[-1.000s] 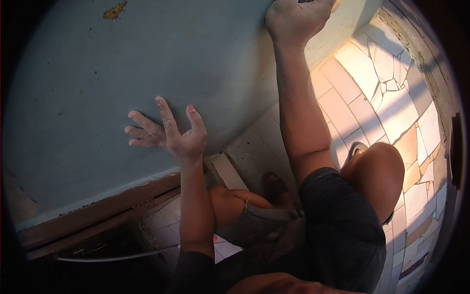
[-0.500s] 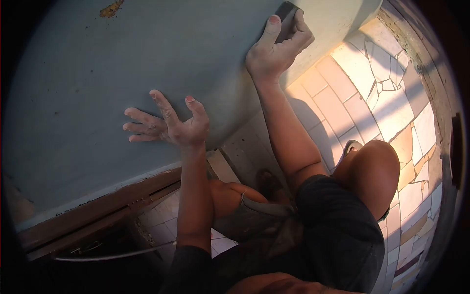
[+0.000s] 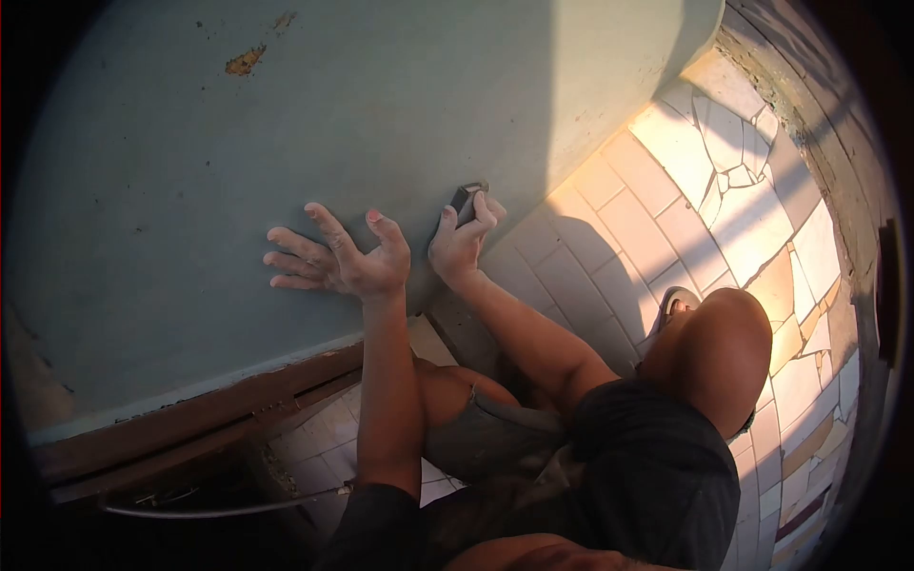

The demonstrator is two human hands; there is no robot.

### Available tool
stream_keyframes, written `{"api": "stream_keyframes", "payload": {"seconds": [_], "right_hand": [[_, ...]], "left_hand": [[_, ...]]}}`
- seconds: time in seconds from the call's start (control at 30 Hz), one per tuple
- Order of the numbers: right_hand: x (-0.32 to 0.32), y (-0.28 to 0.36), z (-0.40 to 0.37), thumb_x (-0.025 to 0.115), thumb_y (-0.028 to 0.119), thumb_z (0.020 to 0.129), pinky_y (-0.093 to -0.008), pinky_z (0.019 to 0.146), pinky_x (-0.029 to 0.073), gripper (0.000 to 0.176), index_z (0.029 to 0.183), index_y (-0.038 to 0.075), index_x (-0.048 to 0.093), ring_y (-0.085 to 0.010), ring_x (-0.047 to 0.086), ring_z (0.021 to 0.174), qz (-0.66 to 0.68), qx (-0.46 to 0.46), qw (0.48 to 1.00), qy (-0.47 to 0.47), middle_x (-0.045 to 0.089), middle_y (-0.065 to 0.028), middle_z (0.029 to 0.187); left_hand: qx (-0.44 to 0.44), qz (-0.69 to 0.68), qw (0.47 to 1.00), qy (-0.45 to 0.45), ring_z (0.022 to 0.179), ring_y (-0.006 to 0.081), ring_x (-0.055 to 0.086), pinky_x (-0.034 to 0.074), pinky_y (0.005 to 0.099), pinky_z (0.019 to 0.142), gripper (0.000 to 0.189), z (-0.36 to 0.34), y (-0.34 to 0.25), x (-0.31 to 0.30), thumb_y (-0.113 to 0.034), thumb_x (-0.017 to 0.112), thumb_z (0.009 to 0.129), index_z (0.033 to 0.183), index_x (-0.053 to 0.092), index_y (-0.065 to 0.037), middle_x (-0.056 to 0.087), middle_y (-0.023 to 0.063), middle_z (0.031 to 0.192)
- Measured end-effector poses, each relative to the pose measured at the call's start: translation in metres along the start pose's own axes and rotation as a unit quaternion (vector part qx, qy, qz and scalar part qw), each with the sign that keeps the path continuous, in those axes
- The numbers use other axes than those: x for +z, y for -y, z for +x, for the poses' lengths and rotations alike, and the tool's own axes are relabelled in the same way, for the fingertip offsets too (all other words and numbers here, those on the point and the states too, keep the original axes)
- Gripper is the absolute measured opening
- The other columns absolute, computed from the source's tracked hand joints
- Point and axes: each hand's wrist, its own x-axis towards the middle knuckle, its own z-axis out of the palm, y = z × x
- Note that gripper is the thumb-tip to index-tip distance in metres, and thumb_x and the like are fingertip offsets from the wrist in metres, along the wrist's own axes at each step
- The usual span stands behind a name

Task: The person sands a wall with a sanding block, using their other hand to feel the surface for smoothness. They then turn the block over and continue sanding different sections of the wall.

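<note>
A grey-green wall (image 3: 381,114) fills the upper left of the view. My left hand (image 3: 354,259) leans on it with the fingers spread and holds nothing. To the right, my right hand (image 3: 461,240) is closed round a dark rectangular block that looks like a sanding block (image 3: 464,198), held against the wall's surface. Pale dust coats both hands. The block's underside is hidden.
A chipped patch (image 3: 246,61) marks the wall higher up. Sunlit floor tiles (image 3: 647,224) spread to the right, beside my bent knee (image 3: 719,343) and sandalled foot (image 3: 678,303). A brown ledge (image 3: 190,419) runs along the wall's lower left.
My right hand has come down and left along the wall with the block, now close to my left hand. The left hand stays spread on the wall; the view has shifted slightly.
</note>
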Motion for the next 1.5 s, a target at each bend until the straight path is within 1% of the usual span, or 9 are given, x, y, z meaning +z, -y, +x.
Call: {"api": "stream_keyframes", "payload": {"seconds": [0.27, 0.37, 0.47, 0.7, 0.87, 0.97, 1.13, 1.33, 1.5], "right_hand": [[-0.021, 0.024, 0.254, 0.057, 0.028, 0.107, -0.0409, 0.107, 0.041, 0.052, 0.142, -0.003, 0.035, -0.0289, 0.049, 0.125, 0.106, 0.284, 0.95, -0.074, 0.043, -0.0226, 0.134], [0.001, 0.04, 0.19, 0.061, 0.025, 0.104, -0.0452, 0.106, 0.041, 0.048, 0.136, -0.007, 0.045, -0.0304, 0.048, 0.12, 0.01, 0.112, 0.987, -0.112, 0.042, -0.023, 0.134], [-0.002, 0.016, -0.033, 0.068, -0.001, 0.089, -0.0484, 0.101, 0.036, 0.058, 0.137, -0.005, 0.035, -0.0323, 0.043, 0.108, -0.01, -0.003, 0.998, 0.057, 0.044, -0.0205, 0.119], [-0.012, 0.034, 0.209, 0.058, 0.025, 0.107, -0.0375, 0.105, 0.04, 0.05, 0.141, -0.007, 0.04, -0.0251, 0.048, 0.12, 0.05, 0.224, 0.966, -0.116, 0.048, -0.0187, 0.127], [0.02, 0.043, 0.02, 0.072, 0.016, 0.097, -0.0442, 0.1, 0.041, 0.05, 0.139, 0.0, 0.052, -0.0277, 0.048, 0.108, 0.103, -0.104, 0.988, 0.047, 0.048, -0.0176, 0.121], [-0.009, 0.033, 0.052, 0.078, 0.027, 0.092, -0.0409, 0.095, 0.035, 0.052, 0.137, 0.009, 0.059, -0.028, 0.047, 0.108, 0.009, -0.163, 0.983, 0.085, 0.052, -0.0146, 0.114], [-0.011, 0.055, 0.239, 0.064, 0.019, 0.105, -0.035, 0.096, 0.046, 0.053, 0.147, -0.007, 0.046, -0.0255, 0.049, 0.111, 0.088, 0.133, 0.983, -0.092, 0.046, -0.0153, 0.125], [-0.006, 0.052, 0.045, 0.081, 0.011, 0.084, -0.0413, 0.093, 0.043, 0.052, 0.132, 0.027, 0.07, -0.0281, 0.049, 0.109, 0.07, -0.188, 0.973, 0.111, 0.05, -0.0104, 0.12], [-0.014, 0.027, 0.199, 0.077, 0.01, 0.09, -0.04, 0.097, 0.043, 0.055, 0.14, -0.005, 0.06, -0.0291, 0.046, 0.113, -0.062, -0.029, 0.996, -0.054, 0.048, -0.0165, 0.123]], "left_hand": [[-0.016, -0.023, 0.998, 0.059, 0.159, 0.0478, -0.008, -0.013, 0.0709, 0.119, 0.06, 0.018, 0.011, -0.042, -0.041, 0.065, 0.093, 0.147, 0.061, -0.014, 0.01, 0.028, 0.172], [-0.036, -0.034, 0.998, 0.028, 0.159, 0.0478, -0.008, -0.014, 0.0707, 0.118, 0.06, 0.023, 0.006, -0.037, -0.043, 0.064, 0.095, 0.147, 0.061, -0.014, 0.009, 0.0286, 0.172], [-0.006, 0.003, 1.0, -0.002, 0.159, 0.047, -0.007, -0.013, 0.0715, 0.118, 0.069, 0.011, 0.009, -0.011, -0.045, 0.064, 0.095, 0.155, 0.051, -0.014, 0.008, 0.0267, 0.173], [0.012, 0.056, 0.998, 0.021, 0.16, 0.0448, -0.01, -0.016, 0.0678, 0.119, 0.082, -0.001, 0.038, -0.026, -0.056, 0.056, 0.097, 0.164, 0.035, -0.014, 0.007, 0.028, 0.172], [-0.002, 0.04, 0.999, -0.028, 0.16, 0.0441, -0.01, -0.016, 0.0657, 0.12, 0.08, -0.009, 0.02, 0.003, -0.054, 0.054, 0.099, 0.164, 0.032, -0.013, 0.006, 0.0258, 0.173], [0.016, 0.032, 0.999, 0.022, 0.16, 0.0442, -0.011, -0.017, 0.0648, 0.121, 0.073, -0.018, 0.028, -0.015, -0.047, 0.053, 0.102, 0.163, 0.035, -0.012, 0.004, 0.025, 0.174], [-0.023, -0.055, 0.996, 0.072, 0.16, 0.0413, -0.013, -0.018, 0.0643, 0.12, 0.067, -0.01, 0.021, -0.035, -0.044, 0.047, 0.105, 0.162, 0.037, -0.011, 0.003, 0.0237, 0.174], [-0.045, -0.054, 0.998, 0.002, 0.161, 0.0387, -0.013, -0.02, 0.0614, 0.12, 0.063, -0.006, 0.006, -0.014, -0.042, 0.029, 0.11, 0.159, 0.042, -0.005, 0.005, 0.0241, 0.174], [-0.038, -0.052, 0.998, 0.028, 0.161, 0.0386, -0.011, -0.018, 0.0608, 0.122, 0.062, 0.0, 0.011, -0.028, -0.041, 0.025, 0.112, 0.158, 0.042, -0.004, 0.006, 0.0248, 0.173]]}}
